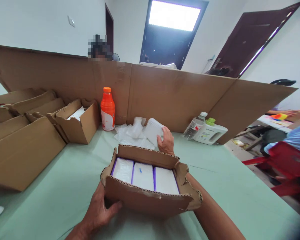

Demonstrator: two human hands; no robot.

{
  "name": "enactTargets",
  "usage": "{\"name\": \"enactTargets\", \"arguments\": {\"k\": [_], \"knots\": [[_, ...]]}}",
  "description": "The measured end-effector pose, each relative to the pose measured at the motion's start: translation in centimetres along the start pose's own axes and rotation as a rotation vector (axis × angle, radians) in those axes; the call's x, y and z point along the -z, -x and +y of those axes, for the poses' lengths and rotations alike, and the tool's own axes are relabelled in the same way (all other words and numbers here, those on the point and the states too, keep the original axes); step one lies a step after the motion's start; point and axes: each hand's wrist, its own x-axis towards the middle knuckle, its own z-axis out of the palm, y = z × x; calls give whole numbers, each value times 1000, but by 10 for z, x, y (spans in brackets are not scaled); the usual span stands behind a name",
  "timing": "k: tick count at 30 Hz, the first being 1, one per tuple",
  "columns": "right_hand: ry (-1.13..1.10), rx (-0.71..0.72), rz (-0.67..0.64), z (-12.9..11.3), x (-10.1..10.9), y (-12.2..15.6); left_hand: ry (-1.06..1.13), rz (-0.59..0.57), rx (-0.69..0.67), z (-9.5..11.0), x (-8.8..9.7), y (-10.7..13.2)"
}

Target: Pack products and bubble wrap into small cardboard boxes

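An open cardboard box [150, 200] with torn-cut edges is in front of me, tilted a little towards me. Inside, three white packs with purple sides [143, 175] stand in a row; a small blue mark shows on the middle one. My left hand [100, 208] is closed on the box's left front corner, thumb along the front and fingers partly hidden. Behind the box, my right hand [166, 141] pinches the right edge of a clear plastic bag [153, 130]; my right forearm passes along the box's right side. More clear plastic bags [133, 133] lie loosely beside it.
Several cardboard boxes [27, 143] stand at left. An orange bottle [107, 110] stands near the cardboard partition [160, 96]. At right, a clear water bottle [195, 126] leans by a white jug with a green cap [211, 133]. Another person sits on a red chair [287, 160].
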Motion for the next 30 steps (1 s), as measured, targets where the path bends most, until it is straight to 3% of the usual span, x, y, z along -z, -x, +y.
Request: {"name": "enactTargets", "arguments": {"k": [5,9,12,17,21,24,30], "knots": [[-171,-143,97,19,54,27,-8,-6,1,6,3,-4],[-226,-297,101,33,96,75,-29,-34,44,9,8,-4],[-252,-383,31,32,116,120,-37,-71,66,11,12,-5],[-366,-456,-226,12,125,168,-63,-91,75,14,16,-8],[-442,-470,-343,1,127,168,-95,-88,84,16,17,-10],[-414,-420,-399,0,132,166,-123,-92,81,17,19,-10],[-485,-291,-653,-5,143,171,-151,-77,64,19,20,-11]]}}
